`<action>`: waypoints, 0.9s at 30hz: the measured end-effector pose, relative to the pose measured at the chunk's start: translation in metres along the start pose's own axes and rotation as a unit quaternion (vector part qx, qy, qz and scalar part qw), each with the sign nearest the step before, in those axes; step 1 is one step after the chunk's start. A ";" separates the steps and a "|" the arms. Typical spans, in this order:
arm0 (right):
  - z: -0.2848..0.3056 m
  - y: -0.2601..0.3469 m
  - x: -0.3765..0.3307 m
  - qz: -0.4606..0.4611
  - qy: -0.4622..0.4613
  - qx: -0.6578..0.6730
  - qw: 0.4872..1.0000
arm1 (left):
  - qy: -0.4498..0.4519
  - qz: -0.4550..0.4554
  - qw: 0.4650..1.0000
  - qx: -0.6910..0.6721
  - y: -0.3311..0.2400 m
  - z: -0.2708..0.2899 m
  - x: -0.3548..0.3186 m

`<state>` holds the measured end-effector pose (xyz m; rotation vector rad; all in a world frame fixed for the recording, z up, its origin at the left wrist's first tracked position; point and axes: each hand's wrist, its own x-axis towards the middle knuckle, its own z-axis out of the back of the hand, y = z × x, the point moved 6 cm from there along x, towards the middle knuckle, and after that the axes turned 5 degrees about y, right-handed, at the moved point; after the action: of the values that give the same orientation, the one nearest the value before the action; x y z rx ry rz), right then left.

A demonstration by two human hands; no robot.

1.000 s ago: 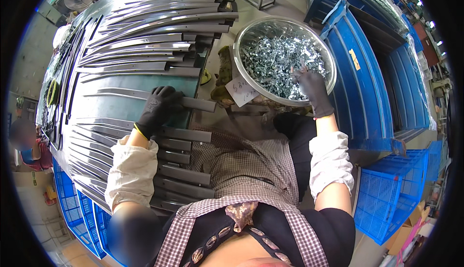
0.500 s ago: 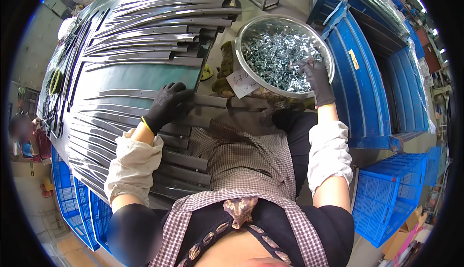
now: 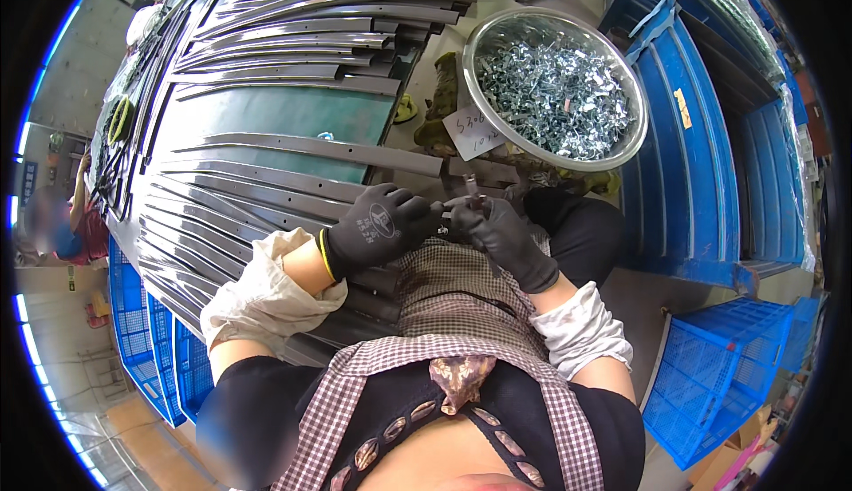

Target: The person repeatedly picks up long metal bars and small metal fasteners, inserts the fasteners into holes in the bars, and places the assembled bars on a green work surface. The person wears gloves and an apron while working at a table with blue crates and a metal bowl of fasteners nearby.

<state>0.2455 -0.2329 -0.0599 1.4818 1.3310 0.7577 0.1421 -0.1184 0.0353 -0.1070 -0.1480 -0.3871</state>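
My hands meet over my lap, both in dark gloves. My left hand (image 3: 382, 229) is closed, its fingertips pinched close to those of my right hand; what they grip is too small to make out. My right hand (image 3: 506, 241) is closed around a small shiny metal clip (image 3: 475, 191), blurred at its fingertips. Beside my hands, long dark metal strips (image 3: 302, 164) with small holes lie in rows across a green-topped table (image 3: 275, 118), their ends overhanging its edge. A large round metal bowl (image 3: 641, 127) full of small silvery clips (image 3: 555, 91) stands beyond my right hand.
A written paper card (image 3: 472, 132) leans by the bowl. To the right stand a blue metal bin (image 3: 666, 154) and a blue plastic crate (image 3: 714, 371). More blue crates (image 3: 133, 322) sit at the left, where another person (image 3: 71, 229) is. A small pale piece (image 3: 326, 136) lies on the table.
My right hand has left the bowl and come down to my lap with a small metal clip. My left hand has moved right, off the strips, to meet it.
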 end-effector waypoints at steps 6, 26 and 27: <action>-0.012 0.015 0.004 -0.006 -0.029 -0.096 0.995 | 0.001 -0.025 0.999 0.045 0.003 -0.011 0.003; 0.040 0.006 0.085 -0.024 0.072 -0.067 0.995 | 0.046 0.106 0.956 -0.271 0.099 -0.030 0.006; 0.042 0.002 0.087 -0.028 0.075 -0.059 0.995 | 0.041 0.104 0.957 -0.266 0.100 -0.030 0.006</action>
<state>0.3026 -0.1591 -0.0854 1.3096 1.4081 0.9105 0.1892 -0.0326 -0.0013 -0.6327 0.0546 -0.2127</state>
